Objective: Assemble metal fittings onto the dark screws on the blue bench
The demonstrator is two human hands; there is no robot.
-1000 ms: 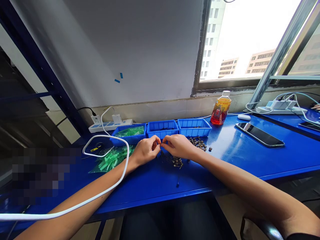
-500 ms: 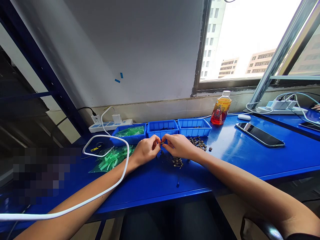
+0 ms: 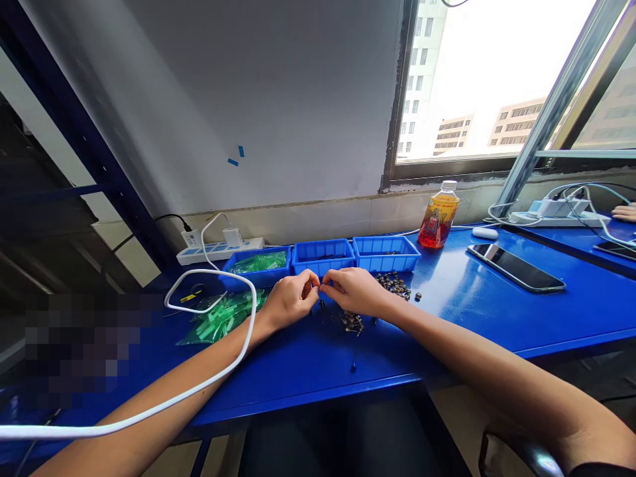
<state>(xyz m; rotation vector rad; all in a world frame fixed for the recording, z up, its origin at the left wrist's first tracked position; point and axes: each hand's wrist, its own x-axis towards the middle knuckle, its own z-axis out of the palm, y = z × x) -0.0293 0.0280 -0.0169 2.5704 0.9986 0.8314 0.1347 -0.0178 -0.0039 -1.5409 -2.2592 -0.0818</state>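
Left arm: your bare forearm runs in from the lower left, up toward the middle of the worktop.
Left hand: curled, fingertips pinched together at its right side.
Right arm: bare, reaches in from the lower right corner.
Right hand: curled, knuckles up, fingertips meeting the left hand's.

We see our left hand and right hand meeting fingertip to fingertip, pinching a tiny dark part above the blue table, with loose small parts scattered just beneath and three blue bins behind.
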